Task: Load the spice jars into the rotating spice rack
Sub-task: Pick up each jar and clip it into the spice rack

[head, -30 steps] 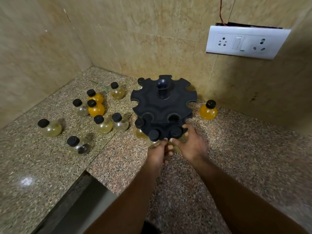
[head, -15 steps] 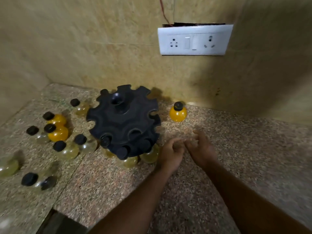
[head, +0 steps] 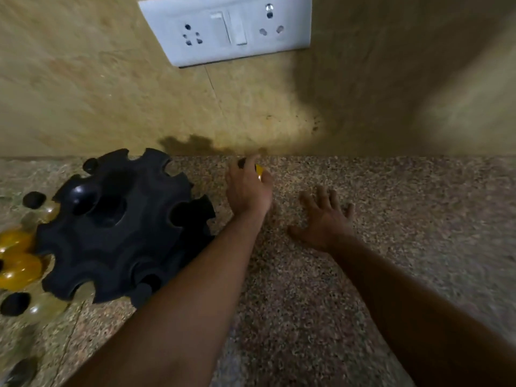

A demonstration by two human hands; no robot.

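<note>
The black rotating spice rack (head: pixel 117 227) stands at the left on the granite counter (head: pixel 391 219), with a few jars hanging in its front slots. My left hand (head: pixel 247 188) reaches past the rack's right side and wraps around an orange spice jar (head: pixel 259 171) with a black cap, close to the wall; most of that jar is hidden by my fingers. My right hand (head: pixel 325 216) hovers flat just to the right, fingers spread, holding nothing. Loose orange jars (head: pixel 16 263) and clear jars (head: pixel 42 305) sit left of the rack, blurred.
A tiled wall (head: pixel 111 93) rises right behind the jar, carrying a white switch and socket plate (head: pixel 226 26). Bare granite stretches to the right of my hands.
The view swung right and closer. My left hand left the rack's front and reached back to close on the orange jar by the wall. My right hand opened and spread beside it.
</note>
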